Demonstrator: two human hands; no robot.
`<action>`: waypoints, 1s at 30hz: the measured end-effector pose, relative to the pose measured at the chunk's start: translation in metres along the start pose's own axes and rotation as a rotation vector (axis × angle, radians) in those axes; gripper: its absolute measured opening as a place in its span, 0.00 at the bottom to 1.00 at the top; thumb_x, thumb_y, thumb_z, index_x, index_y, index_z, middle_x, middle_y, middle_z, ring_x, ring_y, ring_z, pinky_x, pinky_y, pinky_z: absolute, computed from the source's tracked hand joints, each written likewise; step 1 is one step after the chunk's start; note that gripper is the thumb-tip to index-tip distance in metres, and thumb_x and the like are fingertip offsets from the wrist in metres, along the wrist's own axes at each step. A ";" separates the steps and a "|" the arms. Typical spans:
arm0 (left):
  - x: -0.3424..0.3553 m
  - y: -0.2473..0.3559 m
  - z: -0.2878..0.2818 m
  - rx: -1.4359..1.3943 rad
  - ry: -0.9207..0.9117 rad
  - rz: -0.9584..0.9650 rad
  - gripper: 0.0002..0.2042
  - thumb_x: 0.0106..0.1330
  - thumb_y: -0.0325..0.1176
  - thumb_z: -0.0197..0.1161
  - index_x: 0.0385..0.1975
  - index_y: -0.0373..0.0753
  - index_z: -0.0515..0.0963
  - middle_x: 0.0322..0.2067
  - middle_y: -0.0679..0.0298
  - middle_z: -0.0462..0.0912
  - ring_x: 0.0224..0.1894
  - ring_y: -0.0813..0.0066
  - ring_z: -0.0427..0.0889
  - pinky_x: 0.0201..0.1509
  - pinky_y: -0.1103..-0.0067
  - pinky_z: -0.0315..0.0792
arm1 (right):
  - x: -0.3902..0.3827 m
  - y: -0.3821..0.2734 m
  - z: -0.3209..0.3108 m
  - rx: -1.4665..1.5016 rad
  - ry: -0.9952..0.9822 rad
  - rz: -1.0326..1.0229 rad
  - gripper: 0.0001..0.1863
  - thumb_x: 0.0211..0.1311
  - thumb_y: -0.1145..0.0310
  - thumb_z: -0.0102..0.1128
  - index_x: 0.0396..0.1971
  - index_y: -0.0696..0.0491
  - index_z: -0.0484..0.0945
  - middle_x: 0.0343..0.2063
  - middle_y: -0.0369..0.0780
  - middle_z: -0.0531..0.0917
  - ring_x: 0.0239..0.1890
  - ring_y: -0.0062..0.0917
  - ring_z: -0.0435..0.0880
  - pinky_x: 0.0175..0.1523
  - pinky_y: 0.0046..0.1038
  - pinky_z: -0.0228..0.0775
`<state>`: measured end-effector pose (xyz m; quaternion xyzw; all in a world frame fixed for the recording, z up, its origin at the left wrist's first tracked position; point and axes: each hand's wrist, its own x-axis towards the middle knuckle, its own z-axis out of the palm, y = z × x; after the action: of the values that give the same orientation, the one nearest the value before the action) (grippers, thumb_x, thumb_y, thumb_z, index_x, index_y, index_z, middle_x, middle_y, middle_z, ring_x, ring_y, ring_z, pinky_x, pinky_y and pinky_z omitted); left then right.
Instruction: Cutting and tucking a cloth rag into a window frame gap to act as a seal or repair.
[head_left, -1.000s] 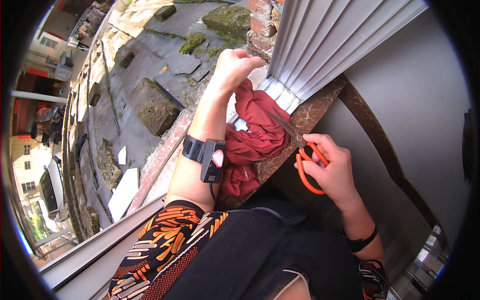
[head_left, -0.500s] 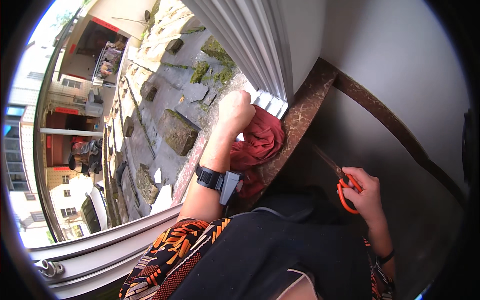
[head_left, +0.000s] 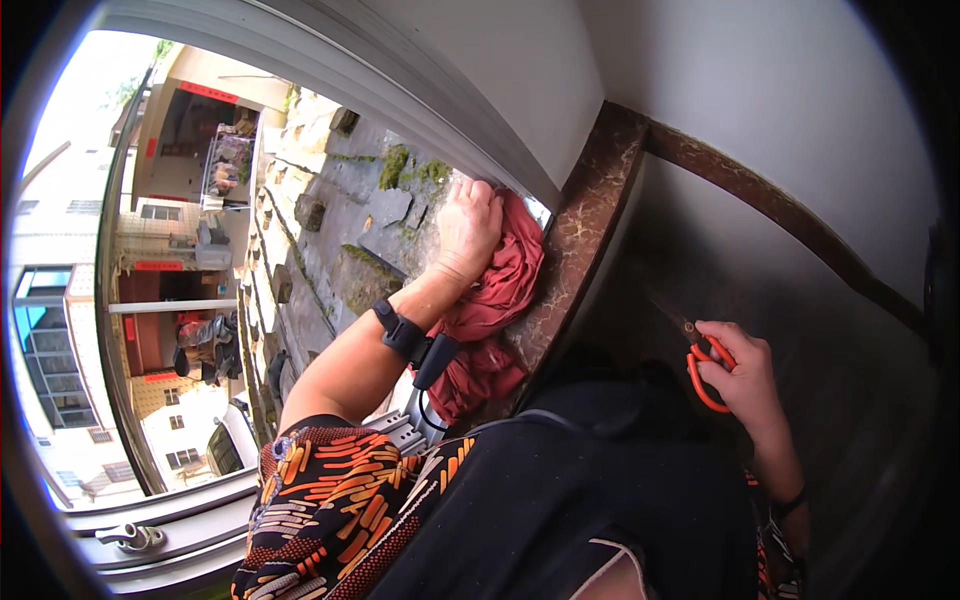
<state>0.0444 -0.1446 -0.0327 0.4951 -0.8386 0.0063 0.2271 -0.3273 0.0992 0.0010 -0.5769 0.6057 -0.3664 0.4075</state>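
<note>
Left: window handle (head_left: 138, 538), near side. Left hand (head_left: 470, 228), fingers curled, at the far part of the crumpled red cloth (head_left: 500, 300); whether it grips cannot be told. The cloth lies along the brown sill (head_left: 588, 205). Right: orange-handled scissors (head_left: 697, 385), held in the right hand's (head_left: 745, 372) bent fingers.

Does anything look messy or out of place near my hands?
The red cloth lies bunched along the brown marbled windowsill beside your left hand, crumpled rather than folded. Nothing else stands out; your right hand holds orange-handled scissors.
</note>
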 end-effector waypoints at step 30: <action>-0.036 0.051 -0.070 -0.224 -0.331 0.374 0.30 0.57 0.22 0.65 0.64 0.30 0.73 0.56 0.48 0.77 0.58 0.49 0.75 0.62 0.58 0.71 | -0.059 0.003 0.018 -0.025 0.079 0.392 0.24 0.50 0.83 0.67 0.51 0.57 0.84 0.29 0.37 0.82 0.28 0.16 0.77 0.37 0.21 0.71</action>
<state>0.0423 -0.0720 0.0269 0.2977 -0.9367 -0.1258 0.1350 -0.3121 0.1587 -0.0044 -0.4383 0.7262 -0.2949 0.4399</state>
